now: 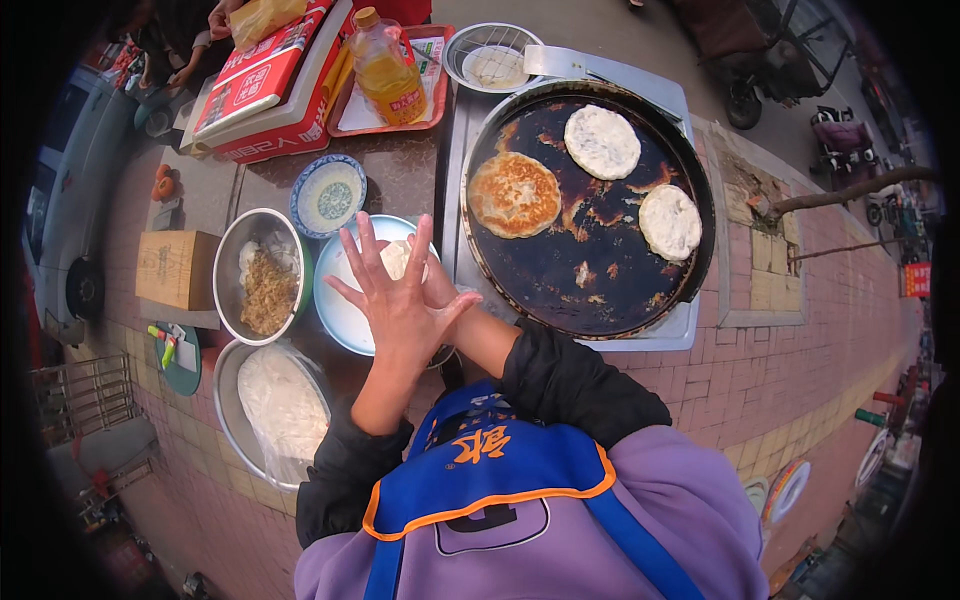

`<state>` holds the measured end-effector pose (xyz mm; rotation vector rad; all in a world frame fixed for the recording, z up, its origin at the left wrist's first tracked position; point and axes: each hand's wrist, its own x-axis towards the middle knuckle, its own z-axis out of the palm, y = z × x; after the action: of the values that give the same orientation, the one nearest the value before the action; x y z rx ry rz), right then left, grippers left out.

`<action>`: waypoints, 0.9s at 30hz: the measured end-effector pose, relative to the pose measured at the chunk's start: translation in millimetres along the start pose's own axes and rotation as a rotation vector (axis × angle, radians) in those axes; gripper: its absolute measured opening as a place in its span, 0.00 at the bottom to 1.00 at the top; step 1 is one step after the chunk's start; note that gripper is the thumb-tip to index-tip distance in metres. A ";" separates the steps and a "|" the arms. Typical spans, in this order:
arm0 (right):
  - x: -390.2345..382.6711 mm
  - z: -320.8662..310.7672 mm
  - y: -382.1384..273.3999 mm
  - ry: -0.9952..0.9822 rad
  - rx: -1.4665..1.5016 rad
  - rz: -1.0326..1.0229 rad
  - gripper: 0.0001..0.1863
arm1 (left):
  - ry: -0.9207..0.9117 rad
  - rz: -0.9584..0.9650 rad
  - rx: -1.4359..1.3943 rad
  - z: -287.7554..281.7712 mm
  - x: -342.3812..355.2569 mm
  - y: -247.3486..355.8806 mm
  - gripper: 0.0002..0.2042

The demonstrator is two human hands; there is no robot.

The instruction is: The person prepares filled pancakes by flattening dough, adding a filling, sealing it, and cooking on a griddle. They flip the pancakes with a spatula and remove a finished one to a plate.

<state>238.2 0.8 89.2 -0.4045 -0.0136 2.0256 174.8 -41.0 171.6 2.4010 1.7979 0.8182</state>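
Note:
My left hand (398,310) is spread open, back upward, over a white blue-rimmed plate (340,330). Beneath it, my right hand (440,288) crosses in from the right; its fingers are mostly hidden. A pale lump of dough (397,259) shows between my left fingers, and I cannot tell whether it rests in my right hand. Right of my hands, a large round black griddle pan (590,240) holds a browned flatbread (515,195), a pale flatbread (602,142) at the back and another pale flatbread (670,222) at the right.
Left are a steel bowl (222,275) of brown filling, a basin (228,420) of plastic-covered dough and a patterned bowl (328,195). Behind stand an oil bottle (388,85), red-and-white boxes (255,100) and a wire-racked bowl (460,55). Another person's hand (222,18) holds a paper bag (265,20).

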 end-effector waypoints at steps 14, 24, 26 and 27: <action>5.5 56.9 68.1 0.200 -0.835 -0.416 0.34 | 0.293 -0.976 -2.323 13.9 -33.8 -133.0 0.19; -3.7 -17.0 60.6 0.064 0.139 0.009 0.28 | 0.168 -0.045 -0.774 -2.9 -91.2 -123.7 0.32; -10.4 -19.7 41.8 0.126 0.216 -0.034 0.26 | 0.023 -0.255 -0.507 18.4 -100.0 -153.1 0.27; -15.2 -19.4 33.6 0.098 0.196 -0.062 0.27 | -0.130 -0.335 -0.326 30.3 -102.2 -167.8 0.35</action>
<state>221.2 -31.5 69.0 -0.3729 0.2286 1.9228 19.6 -69.2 50.6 1.8465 1.7847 0.8197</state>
